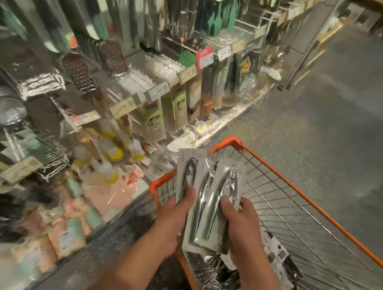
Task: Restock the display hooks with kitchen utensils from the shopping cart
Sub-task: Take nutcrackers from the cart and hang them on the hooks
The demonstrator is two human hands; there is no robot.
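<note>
Three carded packs (205, 196) of metal plier-like utensils, fanned, held up over the near left corner of the cart (301, 197). Left pack sits behind the other two; middle and right packs overlap. Left hand (172, 218) grips the left pack, thumb pressed flat on its front, fingers hidden behind the card. Right hand (240, 225) grips the right pack, thumb on the blister, fingers curled round the card's lower edge. Both forearms bare.

Cart: wire basket, orange rim, angled away to the right. More shiny metal utensils (215, 285) lie heaped at its near end, below the packs; type cannot be told.

Left of cart: display wall (85, 68), heavily blurred. Hanging graters (80, 72), packaged goods, yellow price tags (122, 108), one red tag (204, 57). Grey speckled floor (337, 116) to the right
</note>
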